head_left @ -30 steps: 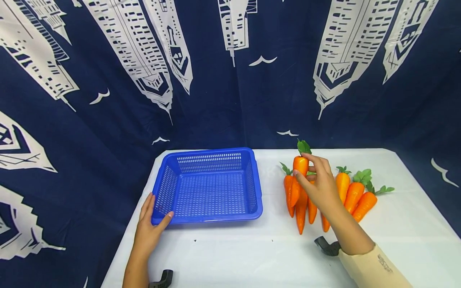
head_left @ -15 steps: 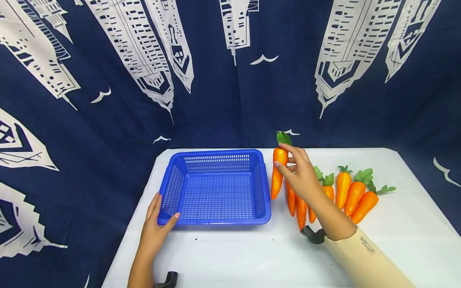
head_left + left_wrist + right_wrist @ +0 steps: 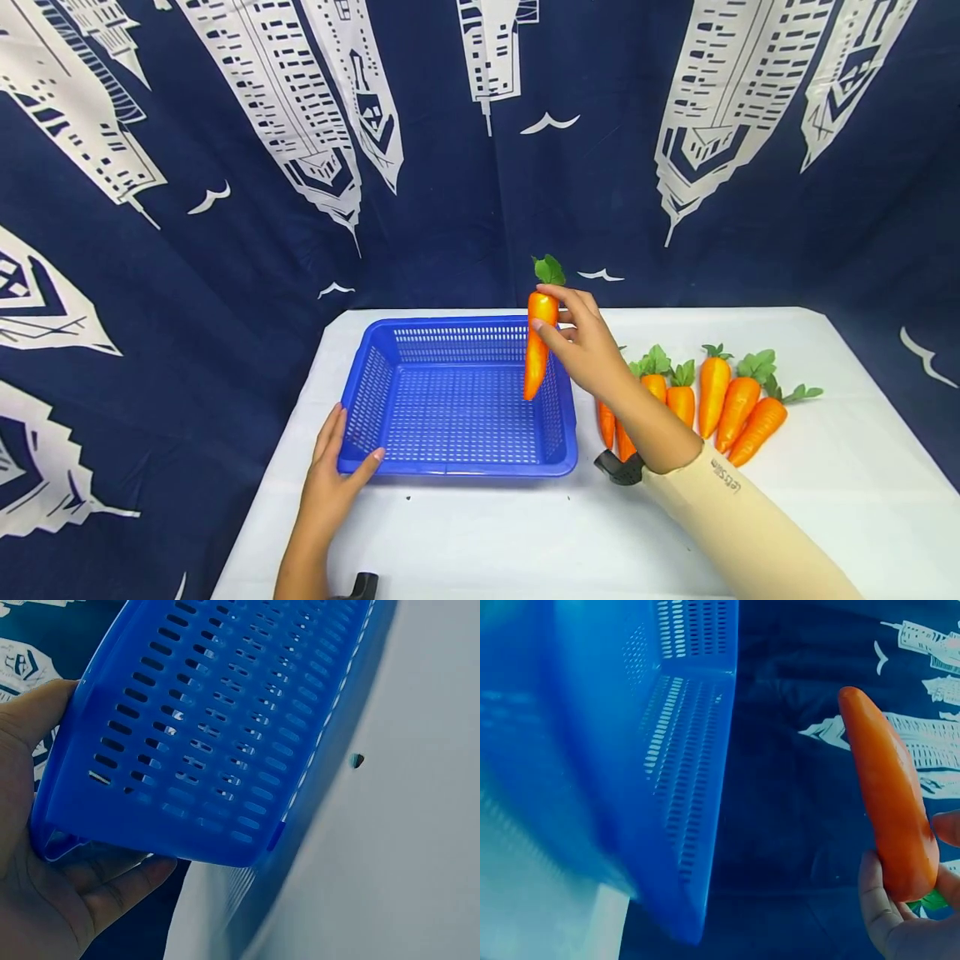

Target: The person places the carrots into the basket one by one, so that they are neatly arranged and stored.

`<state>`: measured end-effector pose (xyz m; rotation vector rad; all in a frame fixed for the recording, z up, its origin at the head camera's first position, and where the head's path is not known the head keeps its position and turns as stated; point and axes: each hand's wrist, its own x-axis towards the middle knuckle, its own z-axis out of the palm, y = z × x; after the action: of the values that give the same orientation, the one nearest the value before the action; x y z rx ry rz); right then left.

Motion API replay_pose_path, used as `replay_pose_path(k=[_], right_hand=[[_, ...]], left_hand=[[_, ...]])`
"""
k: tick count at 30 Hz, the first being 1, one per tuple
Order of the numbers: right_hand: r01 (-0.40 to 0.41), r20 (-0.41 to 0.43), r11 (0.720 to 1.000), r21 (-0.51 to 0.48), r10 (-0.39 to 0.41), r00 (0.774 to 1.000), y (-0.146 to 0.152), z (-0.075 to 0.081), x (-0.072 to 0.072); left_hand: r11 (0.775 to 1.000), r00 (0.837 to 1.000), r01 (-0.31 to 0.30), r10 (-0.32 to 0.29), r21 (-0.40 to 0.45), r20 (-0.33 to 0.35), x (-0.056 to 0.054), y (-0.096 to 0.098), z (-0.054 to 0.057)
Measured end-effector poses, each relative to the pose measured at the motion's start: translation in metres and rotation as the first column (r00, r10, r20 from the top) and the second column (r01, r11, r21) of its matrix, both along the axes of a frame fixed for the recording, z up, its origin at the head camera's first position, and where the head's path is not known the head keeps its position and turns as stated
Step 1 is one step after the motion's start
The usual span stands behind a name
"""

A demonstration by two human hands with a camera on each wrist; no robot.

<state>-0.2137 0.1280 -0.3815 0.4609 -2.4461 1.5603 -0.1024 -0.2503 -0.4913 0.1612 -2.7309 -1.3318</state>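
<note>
A blue plastic basket [image 3: 457, 417] with slotted walls stands on the white table, nothing inside it. My left hand [image 3: 330, 483] grips its near left corner; in the left wrist view the thumb [image 3: 41, 709] lies at the rim and fingers reach round the corner. With my right hand [image 3: 581, 337] I pinch an orange carrot [image 3: 537, 350] near its leafy top. The carrot hangs tip down over the basket's right wall. In the right wrist view, the carrot [image 3: 889, 802] is apart from the basket [image 3: 682, 772], its leaves mostly hidden by the fingers.
More carrots [image 3: 738, 412] lie on the white table [image 3: 480, 542] to the right, some partly covered by my right forearm. A dark blue curtain [image 3: 450, 242] with white building prints hangs behind the table.
My right hand has lifted the carrot off the pile and carried it left to the basket. The basket has shifted slightly right, my left hand staying on its corner.
</note>
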Motion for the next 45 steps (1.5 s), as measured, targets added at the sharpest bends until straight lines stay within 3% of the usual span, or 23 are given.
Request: replay_pose_path(k=[8,17,26,37,41,45], right_hand=[[-0.106,0.079,0.993,-0.045,0.109,0.991,-0.02,0.008,-0.011],[-0.151,0.148,0.988,-0.017,0.152,0.977,-0.048,0.005,-0.022],[-0.188,0.241,0.981,0.04,0.173,0.955,-0.081,-0.015,-0.034],[-0.229,0.36,0.972,0.054,0.195,0.912,-0.114,-0.041,-0.044],[-0.261,0.424,0.965,0.025,0.226,0.877,-0.123,-0.049,-0.047],[-0.283,0.447,0.959,0.008,0.25,0.859,-0.132,-0.056,-0.048]], left_hand=[[1.0,1.0,0.0,0.0,-0.026,0.023,0.003,0.008,0.001],[0.999,1.0,0.003,-0.002,-0.034,0.027,0.006,0.013,0.003],[0.999,1.0,-0.009,0.009,-0.037,0.005,0.007,0.013,-0.003],[0.998,1.0,-0.017,0.017,-0.058,-0.01,0.006,0.013,-0.004],[0.998,1.0,-0.018,0.017,-0.052,-0.02,0.005,0.013,-0.004],[0.999,1.0,-0.013,0.012,-0.052,-0.02,0.006,0.014,-0.004]])
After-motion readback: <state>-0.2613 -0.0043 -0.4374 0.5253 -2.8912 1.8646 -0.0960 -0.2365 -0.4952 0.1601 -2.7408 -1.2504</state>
